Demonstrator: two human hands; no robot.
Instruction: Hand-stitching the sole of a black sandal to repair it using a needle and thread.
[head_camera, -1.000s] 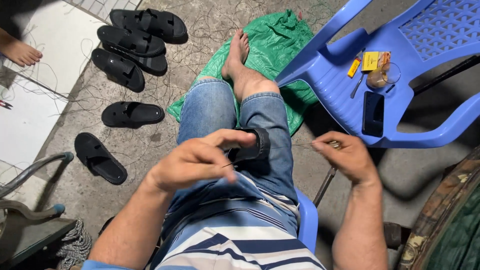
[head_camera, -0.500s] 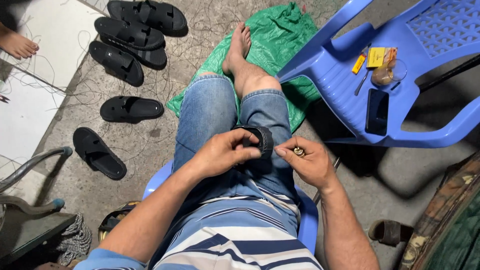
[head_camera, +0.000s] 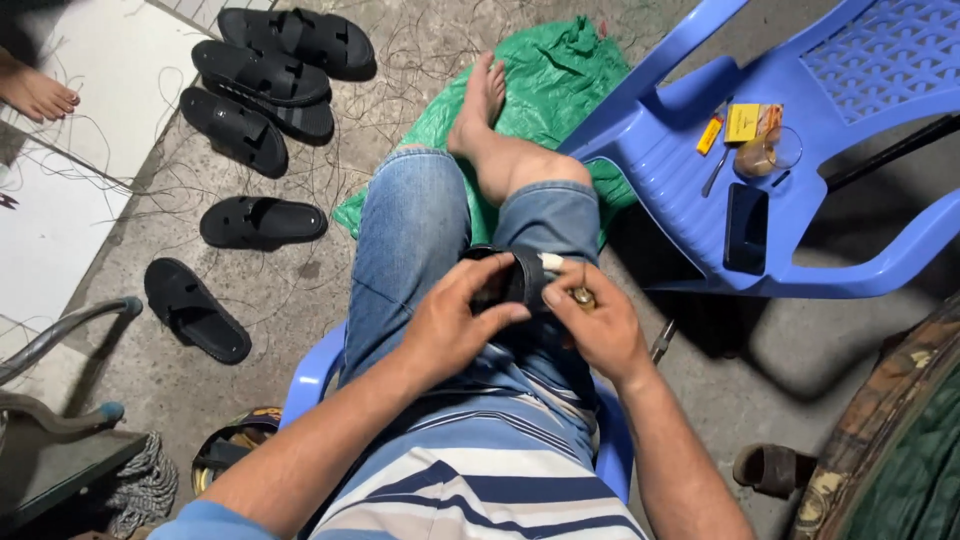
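Black rubber sandal (head_camera: 510, 280) braced on thigh for steadiness; left hand (head_camera: 455, 325) grips it, right hand (head_camera: 595, 325) pinches small brass-coloured tool (head_camera: 582, 297) against strap.

The black sandal (head_camera: 510, 280) pinched between the left hand (head_camera: 455, 325) and right hand (head_camera: 600, 325) looks like matt rubber or foam, as do the loose sandals (head_camera: 262, 222) on the rough, gritty concrete floor (head_camera: 330, 270). The jeans (head_camera: 415, 240) are faded denim cloth. The blue chair (head_camera: 690, 190) is smooth, slightly glossy plastic, the green sheet (head_camera: 545, 90) crinkled, shiny plastic, and the phone (head_camera: 746, 228) has glossy black glass.
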